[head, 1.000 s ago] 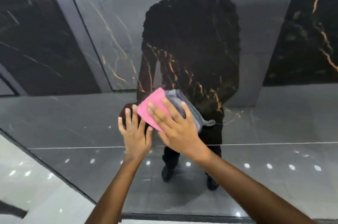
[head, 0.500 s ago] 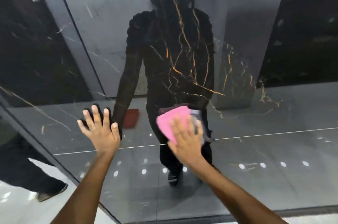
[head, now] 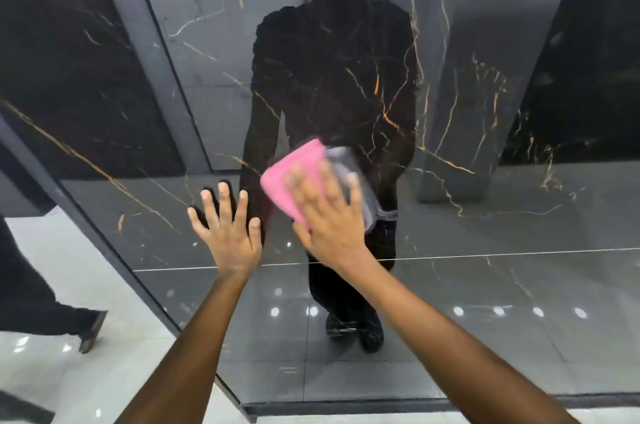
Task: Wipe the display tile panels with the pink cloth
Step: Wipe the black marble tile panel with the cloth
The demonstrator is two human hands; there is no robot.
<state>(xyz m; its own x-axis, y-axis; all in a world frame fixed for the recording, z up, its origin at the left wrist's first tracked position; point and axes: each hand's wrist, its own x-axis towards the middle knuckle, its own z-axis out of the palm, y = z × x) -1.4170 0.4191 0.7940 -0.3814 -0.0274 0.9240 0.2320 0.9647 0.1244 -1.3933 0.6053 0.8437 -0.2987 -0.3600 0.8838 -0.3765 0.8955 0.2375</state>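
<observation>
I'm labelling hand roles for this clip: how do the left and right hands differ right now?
The left hand is bare, fingers spread; the right hand presses the pink cloth to the tile panel. The left looks sharp, the right is motion-blurred. The left sits slightly lower and further left. Both lie flat, palm against the same glossy dark panel.

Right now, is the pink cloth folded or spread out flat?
Folded: the cloth is a compact pad under the right hand, with a grey layer showing beside the pink.
</observation>
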